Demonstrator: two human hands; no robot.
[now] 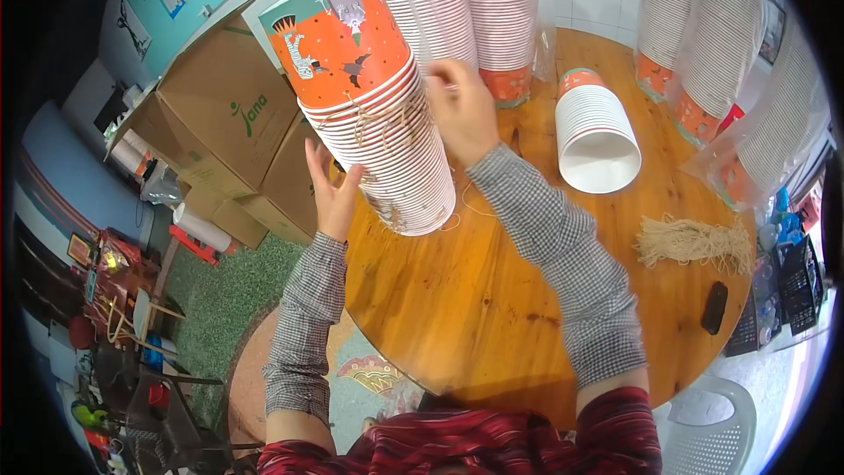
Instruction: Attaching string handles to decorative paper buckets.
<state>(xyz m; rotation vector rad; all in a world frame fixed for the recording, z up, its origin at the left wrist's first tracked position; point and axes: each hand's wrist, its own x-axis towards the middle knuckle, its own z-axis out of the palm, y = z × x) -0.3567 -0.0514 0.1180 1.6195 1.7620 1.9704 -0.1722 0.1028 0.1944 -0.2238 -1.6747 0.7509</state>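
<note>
Two bare grips flank one tall stack of paper tubs [400,167] on the wooden counter [457,299], and I watch both from the head view. My left grip [334,200] is spread wide, thumb apart from the fingers, at the stack's left side; it is closed around nothing, and I can't settle whether the fingertips touch. My right grip [464,114] is curled in at the opposite side, slightly blurred, so I can't tell whether it pinches any cord. The stack stands between the grips, rims downward, with its orange printed top tub [347,53] above the left grip.

As for progress, twine [378,117] already lies across the stack's upper rims. I can make out no finished knot, so I judge the wrapping partly done and the fastening left over. To the right of the right grip, a shorter stack [598,132] lies on its side with no twine showing, apparently untouched. Farther right and nearer me, a loose twine bundle [694,244] waits. Beyond the right grip stand taller stacks in clear plastic [499,18].
</note>
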